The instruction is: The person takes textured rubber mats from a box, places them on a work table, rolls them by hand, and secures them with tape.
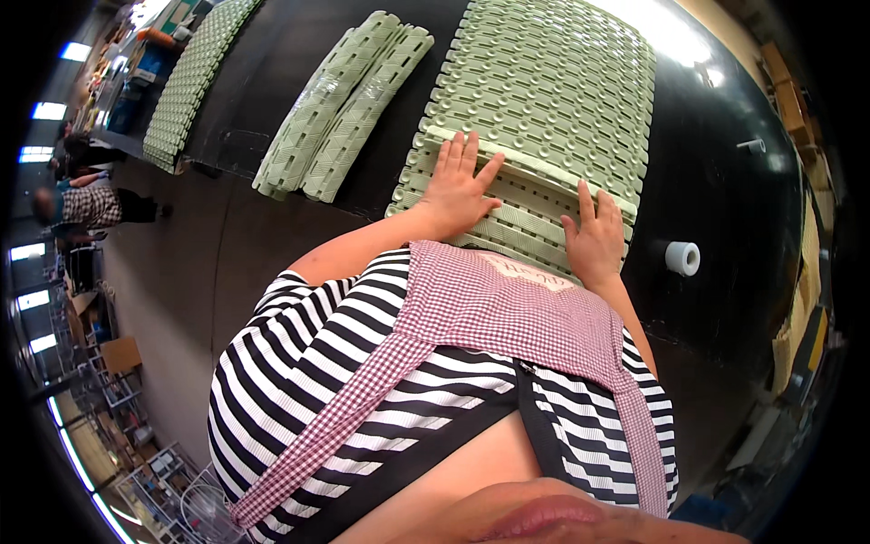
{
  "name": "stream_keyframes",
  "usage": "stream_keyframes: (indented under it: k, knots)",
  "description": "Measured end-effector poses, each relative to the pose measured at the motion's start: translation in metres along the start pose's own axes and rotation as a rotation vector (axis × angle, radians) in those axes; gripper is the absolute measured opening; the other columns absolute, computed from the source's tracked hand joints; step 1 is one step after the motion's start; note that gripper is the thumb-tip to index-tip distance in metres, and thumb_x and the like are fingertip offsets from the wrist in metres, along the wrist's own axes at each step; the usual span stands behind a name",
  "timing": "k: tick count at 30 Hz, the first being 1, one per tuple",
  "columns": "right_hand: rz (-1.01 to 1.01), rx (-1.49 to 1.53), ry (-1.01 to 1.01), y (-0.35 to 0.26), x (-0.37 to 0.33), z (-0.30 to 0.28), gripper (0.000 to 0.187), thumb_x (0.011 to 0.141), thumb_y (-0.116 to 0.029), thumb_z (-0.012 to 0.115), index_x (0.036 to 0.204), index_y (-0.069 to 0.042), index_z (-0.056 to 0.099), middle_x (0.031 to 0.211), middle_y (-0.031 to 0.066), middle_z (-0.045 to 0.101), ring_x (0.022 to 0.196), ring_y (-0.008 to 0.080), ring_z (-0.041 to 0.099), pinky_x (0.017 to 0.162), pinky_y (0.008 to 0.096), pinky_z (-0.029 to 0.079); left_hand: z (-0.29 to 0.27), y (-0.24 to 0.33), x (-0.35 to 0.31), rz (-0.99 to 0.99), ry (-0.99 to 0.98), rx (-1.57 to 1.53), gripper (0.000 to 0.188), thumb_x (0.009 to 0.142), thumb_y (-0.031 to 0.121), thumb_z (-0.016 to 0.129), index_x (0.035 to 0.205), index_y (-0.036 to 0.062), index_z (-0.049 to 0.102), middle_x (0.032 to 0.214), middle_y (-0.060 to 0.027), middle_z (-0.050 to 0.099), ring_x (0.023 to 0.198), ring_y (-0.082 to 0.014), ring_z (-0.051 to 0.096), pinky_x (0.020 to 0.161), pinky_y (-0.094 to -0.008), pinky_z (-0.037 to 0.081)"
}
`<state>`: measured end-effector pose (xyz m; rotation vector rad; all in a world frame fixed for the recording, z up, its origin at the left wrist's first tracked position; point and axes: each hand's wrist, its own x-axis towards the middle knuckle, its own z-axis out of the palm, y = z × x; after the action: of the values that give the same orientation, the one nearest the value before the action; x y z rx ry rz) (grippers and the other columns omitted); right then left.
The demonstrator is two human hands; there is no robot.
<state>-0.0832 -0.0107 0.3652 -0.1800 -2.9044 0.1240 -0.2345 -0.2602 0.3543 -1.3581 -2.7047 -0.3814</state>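
A long pale green plastic mat (553,82) with rows of round suction cups and slots lies on the black table in front of me. Its near end is folded over, so the patterned side of the near flap (521,222) faces up. On the left part of the fold rests my left hand (458,189), open, fingers spread and palm down. My right hand (598,238) lies open near the right edge, fingertips touching the fold's ridge. Neither hand grips anything; both press lightly against the green plastic.
Two folded green mats (313,109) lie side by side left of the long one. Another green mat (195,86) sits farther left. On the black table (725,208) to the right are a white roll (682,258) and a small white tube (751,145). A person (91,206) stands far left.
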Motion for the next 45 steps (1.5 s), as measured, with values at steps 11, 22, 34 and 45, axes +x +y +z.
stream_keyframes:
  k: [11,22,34,45]
  knots:
    - [0.034,-0.086,0.167,0.091,0.152,0.053,0.067,0.098,-0.053,0.056,0.152,-0.014,0.043,0.157,0.0206,0.038,0.150,0.0384,0.027,0.123,0.0503,0.020,-0.002,-0.031,0.180,-0.386,-0.234,-0.041,0.082,0.094,0.072,0.045,0.160,0.0244,0.032,0.168,-0.0202,0.014,0.154,-0.0448,0.011,0.120,-0.0668,0.013]
    - [-0.026,-0.002,0.303,0.053,0.123,0.045,0.049,0.086,-0.031,0.076,0.128,-0.011,0.061,0.134,0.0074,0.060,0.129,0.0271,0.052,0.114,0.0457,0.032,0.027,-0.055,0.229,-0.158,0.190,-0.231,0.023,0.094,0.032,0.063,0.094,0.0100,0.068,0.096,-0.0144,0.068,0.093,-0.0363,0.065,0.083,-0.0470,0.052]
    - [0.006,0.067,0.201,0.074,0.166,0.029,0.040,0.086,-0.038,0.074,0.111,-0.008,0.067,0.111,0.0113,0.065,0.112,0.0312,0.059,0.099,0.0449,0.044,0.017,-0.054,0.184,0.113,0.039,0.037,0.057,0.090,0.034,0.071,0.139,0.0119,0.053,0.130,-0.0088,0.060,0.124,-0.0279,0.054,0.105,-0.0438,0.038]
    - [-0.076,0.239,0.040,0.062,0.084,0.017,0.065,0.079,-0.033,0.083,0.132,-0.009,0.054,0.117,0.0138,0.063,0.110,0.0367,0.058,0.094,0.0465,0.047,-0.005,-0.023,0.107,0.142,-0.143,-0.020,0.046,0.083,0.027,0.074,0.122,0.0069,0.059,0.111,-0.0134,0.063,0.107,-0.0344,0.059,0.093,-0.0469,0.044]
